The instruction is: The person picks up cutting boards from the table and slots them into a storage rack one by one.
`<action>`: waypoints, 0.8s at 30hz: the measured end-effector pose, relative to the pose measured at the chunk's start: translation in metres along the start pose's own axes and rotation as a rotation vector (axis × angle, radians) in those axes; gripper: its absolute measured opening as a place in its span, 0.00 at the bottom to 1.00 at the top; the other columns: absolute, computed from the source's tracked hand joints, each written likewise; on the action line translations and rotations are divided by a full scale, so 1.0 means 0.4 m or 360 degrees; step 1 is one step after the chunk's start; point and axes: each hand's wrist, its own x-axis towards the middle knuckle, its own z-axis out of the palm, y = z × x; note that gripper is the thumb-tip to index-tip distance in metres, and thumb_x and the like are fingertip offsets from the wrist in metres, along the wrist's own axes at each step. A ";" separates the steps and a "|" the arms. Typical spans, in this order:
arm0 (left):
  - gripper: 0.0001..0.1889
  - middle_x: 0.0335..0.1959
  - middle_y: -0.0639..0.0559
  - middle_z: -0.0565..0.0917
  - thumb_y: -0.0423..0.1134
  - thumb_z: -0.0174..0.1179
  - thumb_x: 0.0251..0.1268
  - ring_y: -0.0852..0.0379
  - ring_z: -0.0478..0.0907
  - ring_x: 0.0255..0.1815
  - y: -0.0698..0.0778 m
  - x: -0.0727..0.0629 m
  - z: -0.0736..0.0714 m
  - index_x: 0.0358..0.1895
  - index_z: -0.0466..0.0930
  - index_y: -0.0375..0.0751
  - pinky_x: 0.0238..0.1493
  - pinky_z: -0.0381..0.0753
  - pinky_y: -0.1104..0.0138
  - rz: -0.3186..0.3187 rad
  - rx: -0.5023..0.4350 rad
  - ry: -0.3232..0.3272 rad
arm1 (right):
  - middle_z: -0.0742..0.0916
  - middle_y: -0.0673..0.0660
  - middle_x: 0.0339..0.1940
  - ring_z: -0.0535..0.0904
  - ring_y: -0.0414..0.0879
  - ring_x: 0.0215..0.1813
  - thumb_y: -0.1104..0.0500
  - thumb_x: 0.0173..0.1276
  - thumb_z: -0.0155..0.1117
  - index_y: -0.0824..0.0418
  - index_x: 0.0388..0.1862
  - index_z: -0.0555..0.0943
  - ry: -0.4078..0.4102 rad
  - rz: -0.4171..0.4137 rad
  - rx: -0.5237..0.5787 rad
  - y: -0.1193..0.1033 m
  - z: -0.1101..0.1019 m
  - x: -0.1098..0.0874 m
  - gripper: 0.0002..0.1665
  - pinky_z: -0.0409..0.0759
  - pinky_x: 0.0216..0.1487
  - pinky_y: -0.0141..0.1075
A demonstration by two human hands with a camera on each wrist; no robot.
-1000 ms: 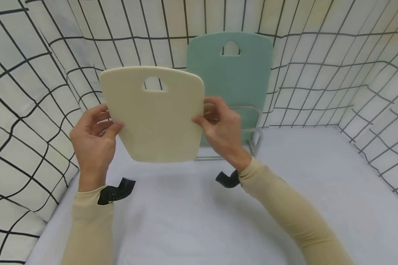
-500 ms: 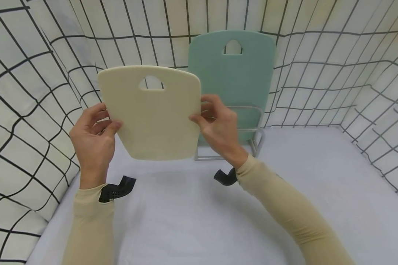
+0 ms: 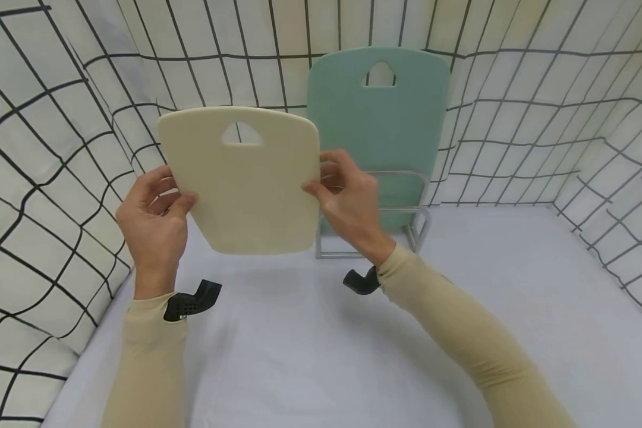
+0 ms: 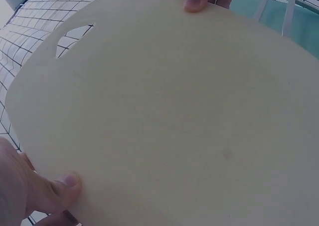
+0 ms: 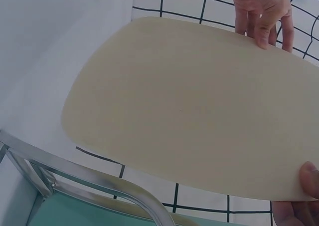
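Note:
A cream cutting board (image 3: 246,196) with a cut-out handle near its top edge is held up above the white surface. My left hand (image 3: 155,220) pinches its left edge, thumb on the near face and fingers behind. On the opposite edge my right hand (image 3: 350,199) pinches it the same way. Behind and to the right, a green cutting board (image 3: 380,125) stands upright in a metal wire rack (image 3: 419,223). Part of the rack is hidden by the right hand. In the left wrist view the cream board (image 4: 164,106) fills most of the picture, with both thumbs on its face.
White cloth with a black grid pattern (image 3: 513,119) rises at the back and both sides. A plain white surface (image 3: 289,345) lies under the arms. Each wrist carries a black mount (image 3: 195,300). The rack's rail (image 5: 99,176) runs close below the cream board in the right wrist view.
Both hands have shifted the cream board slightly; against the background it sits a little further left, and its lower edge is a little higher. Both grips look unchanged. The green board stays in the rack.

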 end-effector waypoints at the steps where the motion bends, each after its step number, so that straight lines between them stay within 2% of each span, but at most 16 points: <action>1: 0.25 0.43 0.64 0.86 0.20 0.67 0.60 0.68 0.86 0.35 -0.001 0.001 -0.001 0.57 0.87 0.50 0.47 0.84 0.77 0.0003 0.0005 0.0004 | 0.92 0.64 0.34 0.92 0.52 0.35 0.66 0.59 0.80 0.66 0.50 0.80 -0.0007 -0.0001 -0.0006 0.000 0.002 0.002 0.23 0.91 0.42 0.37; 9: 0.24 0.44 0.64 0.86 0.21 0.67 0.61 0.68 0.87 0.37 -0.014 0.003 -0.008 0.57 0.86 0.50 0.47 0.85 0.77 0.0007 0.0008 0.0032 | 0.92 0.64 0.35 0.92 0.53 0.34 0.65 0.60 0.79 0.66 0.50 0.79 -0.0030 -0.0025 -0.0027 0.003 0.021 0.011 0.22 0.91 0.41 0.38; 15: 0.24 0.43 0.65 0.86 0.22 0.68 0.61 0.69 0.87 0.37 -0.019 0.005 -0.001 0.58 0.86 0.50 0.48 0.84 0.77 0.0008 0.0039 0.0017 | 0.92 0.65 0.35 0.92 0.54 0.34 0.66 0.60 0.79 0.67 0.49 0.79 -0.0052 -0.0037 -0.0044 0.014 0.020 0.014 0.22 0.91 0.41 0.39; 24: 0.24 0.41 0.67 0.85 0.22 0.68 0.61 0.72 0.86 0.36 -0.012 0.010 0.017 0.58 0.86 0.50 0.46 0.84 0.79 0.0045 0.0089 0.0007 | 0.92 0.64 0.37 0.92 0.53 0.36 0.65 0.61 0.78 0.66 0.51 0.79 -0.0067 0.0022 -0.0060 0.028 0.007 0.024 0.22 0.91 0.42 0.38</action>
